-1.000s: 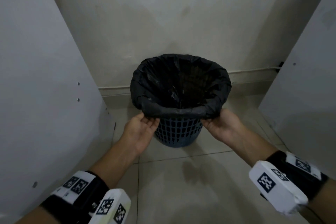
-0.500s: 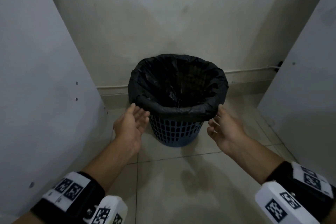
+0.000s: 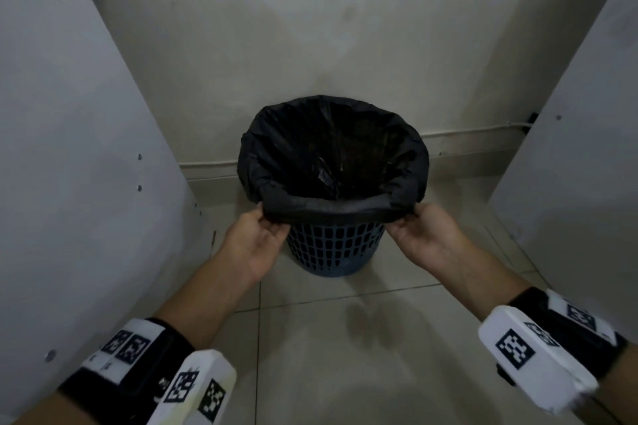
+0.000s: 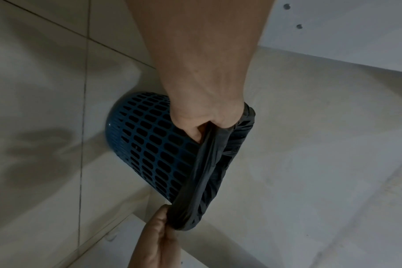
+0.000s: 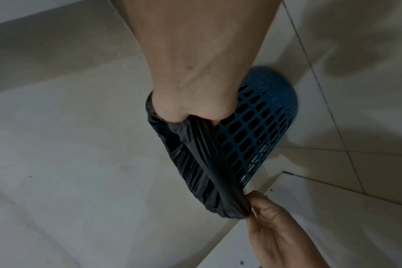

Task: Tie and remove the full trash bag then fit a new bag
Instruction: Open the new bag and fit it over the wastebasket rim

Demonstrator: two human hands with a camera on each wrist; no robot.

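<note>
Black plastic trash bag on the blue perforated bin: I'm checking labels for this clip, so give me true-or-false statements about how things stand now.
1. Both hands pinch the black plastic trash bag at its folded-over near edge. True.
2. The left hand is open and clear of the bag. False: it grips the edge, as does the right hand.
3. The blue perforated plastic bin lies tipped over. False: it stands upright on the tiled floor.
4. The bag's mouth is open, untied. True.

No readable text or brand, only black-and-white square code markers on both wrist units [image 3: 193,386], perhaps too blurred
</note>
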